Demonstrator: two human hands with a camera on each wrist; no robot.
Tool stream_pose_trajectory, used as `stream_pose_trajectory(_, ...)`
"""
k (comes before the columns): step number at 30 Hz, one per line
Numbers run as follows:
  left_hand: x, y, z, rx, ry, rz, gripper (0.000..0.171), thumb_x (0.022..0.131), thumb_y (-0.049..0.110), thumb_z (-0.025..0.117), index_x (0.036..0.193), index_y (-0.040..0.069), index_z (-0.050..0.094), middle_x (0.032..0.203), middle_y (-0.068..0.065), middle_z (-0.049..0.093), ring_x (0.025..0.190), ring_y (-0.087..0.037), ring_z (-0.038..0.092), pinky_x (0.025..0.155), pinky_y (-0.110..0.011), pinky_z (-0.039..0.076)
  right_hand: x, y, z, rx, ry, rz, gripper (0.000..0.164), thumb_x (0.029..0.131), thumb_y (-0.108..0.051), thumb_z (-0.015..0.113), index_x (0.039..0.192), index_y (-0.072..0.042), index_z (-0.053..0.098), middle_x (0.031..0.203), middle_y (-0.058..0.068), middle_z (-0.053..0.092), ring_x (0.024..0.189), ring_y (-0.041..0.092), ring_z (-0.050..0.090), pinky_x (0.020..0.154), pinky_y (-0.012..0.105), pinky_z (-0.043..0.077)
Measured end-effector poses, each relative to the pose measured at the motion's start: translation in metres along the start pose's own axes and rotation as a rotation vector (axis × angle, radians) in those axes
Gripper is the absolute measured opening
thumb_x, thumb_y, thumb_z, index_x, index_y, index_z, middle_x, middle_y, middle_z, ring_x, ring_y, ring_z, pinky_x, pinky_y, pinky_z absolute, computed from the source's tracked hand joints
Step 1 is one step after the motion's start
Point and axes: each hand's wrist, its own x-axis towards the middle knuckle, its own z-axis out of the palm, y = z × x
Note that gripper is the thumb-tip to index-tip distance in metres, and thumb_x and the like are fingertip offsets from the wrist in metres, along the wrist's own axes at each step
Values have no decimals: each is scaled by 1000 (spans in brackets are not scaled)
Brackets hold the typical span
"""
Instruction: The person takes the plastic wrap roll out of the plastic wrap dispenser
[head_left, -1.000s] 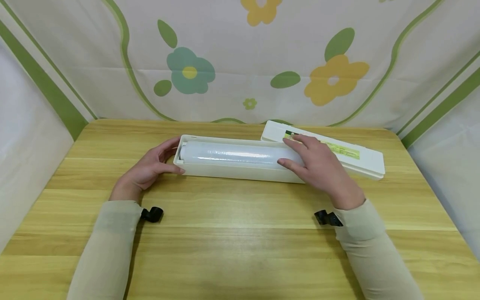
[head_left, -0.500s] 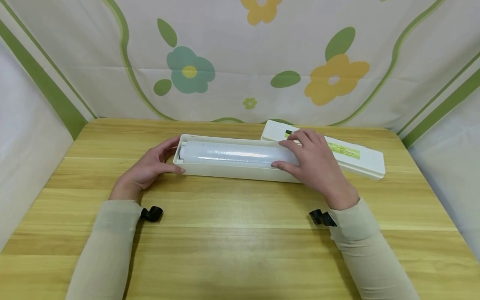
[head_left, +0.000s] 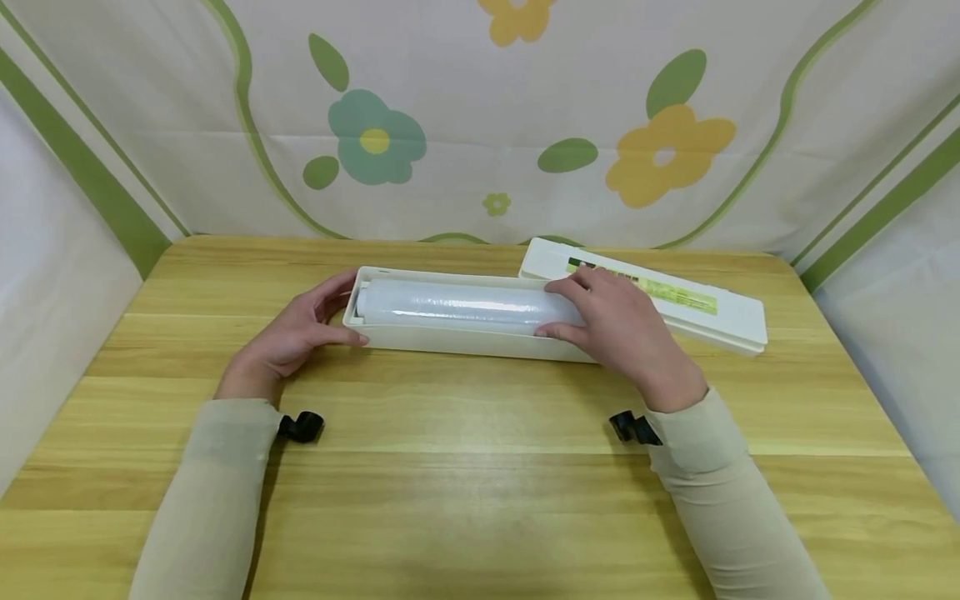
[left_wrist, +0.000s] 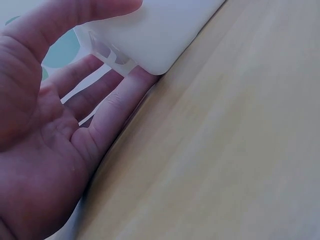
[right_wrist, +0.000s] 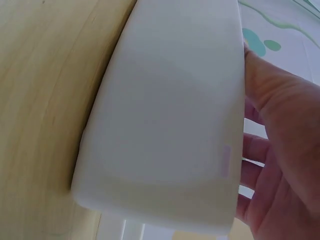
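Note:
A roll of cling film (head_left: 457,302) lies in a long white open-topped box (head_left: 465,342) on the table. My left hand (head_left: 285,342) holds the box's left end, thumb on its near wall and fingers at the end and behind it. The left wrist view shows a finger touching under the box's corner. Over the right part of the roll, my right hand (head_left: 626,329) reaches in, thumb on the near side and fingers on the far side, gripping the roll. The right end of the roll is hidden under that hand. In the right wrist view, the box wall (right_wrist: 160,125) covers the fingertips.
Behind the right hand lies the white lid (head_left: 723,321) with a green and yellow label, slanting across the table's back right. The wooden table (head_left: 465,483) ends at a flower-printed cloth (head_left: 450,192). Each sleeve carries a black wrist mount.
My right hand has moved left along the roll, its thumb and fingers now closer about it. The left hand keeps its place at the box's end. Box and lid stay put.

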Motion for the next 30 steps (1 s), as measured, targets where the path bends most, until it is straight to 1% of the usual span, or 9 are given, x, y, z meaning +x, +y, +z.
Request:
stream_pose_trajectory(5,-1,2,0,-7,1,6,101,86,-4,84,170,23,35,161,1,47,143,-18,43,104,-15,46,1,-2,-3,7,-72,47,64,91,-50,83,139,-9,71,127,17,74,120,38,69,104,55,55)
stream_pose_trajectory(8,-1,3,0,-5,-2,12,101,86,-5,83,170,21,34,159,2,47,142,-18,43,104,-16,46,2,-3,-4,22,-109,63,67,92,-50,82,143,-9,68,130,19,72,123,40,67,107,56,53)
stream_pose_trajectory(12,2,2,0,1,3,10,100,86,-4,83,170,23,35,157,4,49,141,-17,44,104,-16,46,4,-3,-6,41,-154,90,70,93,-50,82,147,-9,65,135,21,70,127,41,65,110,57,51)
stream_pose_trajectory(16,2,2,0,-2,1,11,101,86,-4,83,170,24,34,159,3,48,142,-17,43,104,-16,46,7,-4,-8,53,-183,122,72,92,-49,83,149,-9,64,137,22,69,128,42,64,111,58,50)
stream_pose_trajectory(21,-1,0,0,1,-20,10,101,88,-3,82,171,23,31,163,-2,44,145,-19,41,104,-15,46,12,-9,-8,81,-233,180,73,92,-48,85,149,-8,63,138,23,67,126,43,63,108,58,51)
stream_pose_trajectory(27,-1,-1,0,-1,-22,11,100,88,-3,82,171,24,32,162,0,44,144,-18,41,105,-16,45,13,-16,-9,105,-304,213,74,97,-44,80,153,-1,55,139,28,62,126,46,59,111,60,46)
stream_pose_trajectory(30,-1,0,2,-5,-25,16,100,88,-2,82,171,23,32,161,0,45,144,-18,41,106,-16,45,14,-19,-10,94,-344,213,73,101,-43,75,153,3,51,137,30,59,126,47,55,111,62,43)
